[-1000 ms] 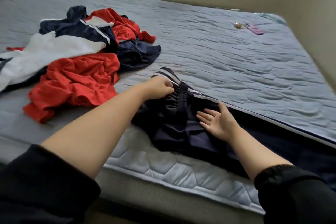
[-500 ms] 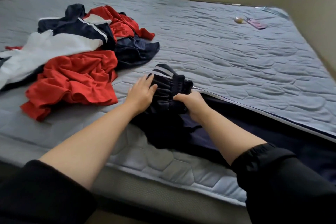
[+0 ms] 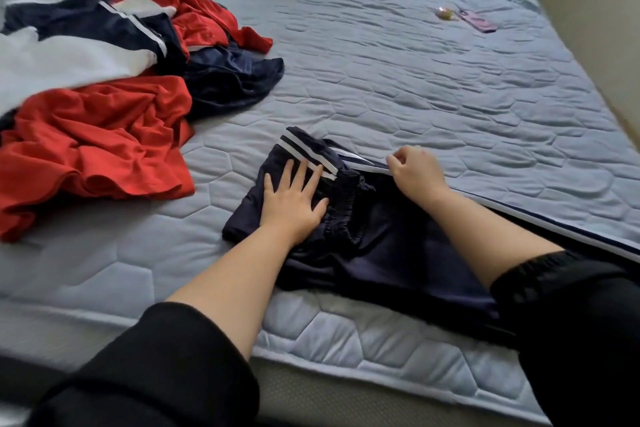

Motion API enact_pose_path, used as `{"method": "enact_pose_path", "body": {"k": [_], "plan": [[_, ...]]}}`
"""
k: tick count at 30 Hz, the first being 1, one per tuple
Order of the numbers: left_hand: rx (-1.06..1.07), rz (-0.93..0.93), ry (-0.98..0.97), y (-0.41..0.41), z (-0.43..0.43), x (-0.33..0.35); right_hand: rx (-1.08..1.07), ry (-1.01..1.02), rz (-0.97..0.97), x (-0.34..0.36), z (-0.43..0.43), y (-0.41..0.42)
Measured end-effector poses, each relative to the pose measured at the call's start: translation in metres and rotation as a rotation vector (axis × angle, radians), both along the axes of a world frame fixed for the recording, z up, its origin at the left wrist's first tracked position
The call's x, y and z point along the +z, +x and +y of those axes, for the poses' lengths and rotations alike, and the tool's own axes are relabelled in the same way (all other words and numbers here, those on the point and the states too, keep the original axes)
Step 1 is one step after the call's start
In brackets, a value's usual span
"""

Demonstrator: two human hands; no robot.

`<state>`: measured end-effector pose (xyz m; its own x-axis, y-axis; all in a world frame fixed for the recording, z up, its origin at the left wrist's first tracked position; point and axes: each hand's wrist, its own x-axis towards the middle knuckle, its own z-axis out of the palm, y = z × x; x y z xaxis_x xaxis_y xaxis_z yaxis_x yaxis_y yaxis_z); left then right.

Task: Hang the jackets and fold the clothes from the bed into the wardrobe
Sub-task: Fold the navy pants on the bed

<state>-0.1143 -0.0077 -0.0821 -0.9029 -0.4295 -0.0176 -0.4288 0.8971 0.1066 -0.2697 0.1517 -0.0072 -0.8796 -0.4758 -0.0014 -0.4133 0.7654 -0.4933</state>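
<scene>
Navy track pants [image 3: 381,236] with white side stripes lie along the near edge of the blue quilted bed [image 3: 415,80]. Their waistband end is folded over to the left. My left hand [image 3: 294,201] presses flat on that folded part, fingers spread. My right hand [image 3: 414,170] is closed in a loose fist at the pants' far striped edge, seemingly pinching the fabric. A heap of clothes sits at the left: red garments [image 3: 93,149], a navy and white jacket [image 3: 86,38] and a dark navy piece [image 3: 228,80].
A pink phone [image 3: 479,21] and a small round yellowish object [image 3: 443,13] lie near the bed's far right corner. A beige wall runs along the right side. The mattress's front edge is just below my arms.
The waistband end has been folded over to the left and flattened. My left hand moved onto it with fingers spread. My right hand let go of the bunched waistband and shifted right to the striped edge.
</scene>
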Motion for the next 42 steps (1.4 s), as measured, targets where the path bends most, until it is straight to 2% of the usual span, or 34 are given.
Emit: {"method": "enact_pose_path", "body": {"k": [3, 7, 9, 13, 15, 18, 20, 23, 25, 27, 28, 29, 31, 33, 35, 36, 38, 40, 42], "plan": [[-0.008, 0.06, 0.057, 0.0, -0.002, -0.004, 0.059, 0.144, -0.141, -0.001, -0.014, -0.009], [0.037, 0.116, 0.393, -0.008, -0.017, -0.001, -0.042, 0.168, -0.314, 0.001, -0.026, -0.021], [0.009, 0.129, 0.45, -0.007, -0.022, 0.0, -0.011, 0.239, -0.356, 0.005, -0.026, -0.025], [-0.019, 0.089, 0.392, -0.003, -0.019, -0.002, 0.098, 0.229, -0.354, 0.015, -0.028, -0.03], [-0.024, 0.071, 0.357, -0.003, -0.018, -0.001, 0.133, 0.266, -0.207, 0.017, -0.031, -0.03], [-0.033, 0.047, 0.282, -0.002, -0.015, -0.002, 0.15, 0.45, 0.062, 0.008, -0.036, -0.025], [-0.034, 0.034, 0.243, -0.002, -0.012, -0.003, 0.109, 0.484, 0.15, -0.002, -0.037, -0.023], [-0.025, 0.017, 0.217, -0.003, -0.01, -0.004, 0.024, 0.391, 0.357, -0.013, -0.033, -0.023], [-0.021, 0.013, 0.207, -0.003, -0.01, -0.004, -0.064, 0.177, 0.484, -0.016, -0.026, -0.022], [-0.022, 0.005, 0.195, -0.003, -0.01, -0.004, -0.09, -0.113, 0.502, -0.019, -0.018, -0.012], [-0.02, 0.004, 0.188, -0.003, -0.01, -0.005, -0.051, -0.144, 0.526, -0.023, -0.013, -0.006], [-0.019, 0.003, 0.182, -0.003, -0.009, -0.005, 0.025, -0.057, 0.542, -0.029, -0.007, -0.001], [-0.02, -0.001, 0.161, -0.004, -0.009, -0.004, 0.171, 0.295, 0.443, -0.048, 0.013, 0.006], [-0.024, -0.014, 0.136, -0.003, -0.007, -0.004, 0.073, 0.553, 0.211, -0.06, 0.038, 0.001], [-0.024, -0.017, 0.116, -0.003, -0.005, -0.003, -0.109, 0.562, 0.103, -0.058, 0.049, -0.006], [-0.024, -0.019, 0.107, -0.003, -0.005, -0.003, -0.139, 0.521, 0.138, -0.055, 0.048, -0.006], [-0.019, -0.022, 0.079, -0.002, -0.003, -0.002, -0.05, 0.391, 0.288, -0.051, 0.041, 0.01], [-0.016, -0.014, 0.006, -0.001, 0.001, -0.002, 0.041, 0.354, 0.367, -0.06, 0.043, 0.033], [-0.031, -0.005, -0.09, 0.003, 0.007, -0.002, -0.026, 0.445, 0.237, -0.07, 0.058, 0.052]]}}
